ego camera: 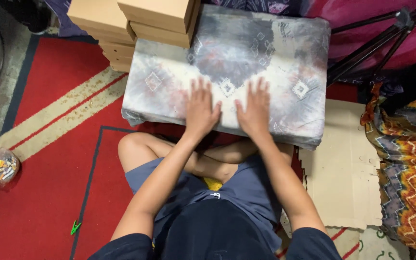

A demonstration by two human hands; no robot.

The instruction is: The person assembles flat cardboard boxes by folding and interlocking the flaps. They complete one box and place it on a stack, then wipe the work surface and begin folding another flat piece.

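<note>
Head view looks straight down on a person sitting cross-legged on a red carpet (49, 159), both palms pressed flat on a folded tie-dye cloth (227, 67) — grey, white and rust, with small diamond motifs. That bundle lies directly ahead at twelve o'clock, its near edge over the person's shins. The left hand (201, 110) and the right hand (255, 108) rest side by side near the front edge, fingers spread apart and straight, gripping nothing, only bearing down on the fabric.

By the look of it, the cloth is already folded into a neat thick rectangle with squared corners, and what shows now is flattening or smoothing — I cannot tell whether any further fold remains.

At eleven o'clock a stack of tan cardboard boxes (136, 21) touches the cloth's far corner. At three o'clock flat die-cut cardboard sheets (345, 168) lie on the floor, with another batik fabric (410, 163) beyond. A green clip (75, 227) lies at eight o'clock, a small plastic bag (2, 167) at nine, and black tripod legs (376, 41) at two.
</note>
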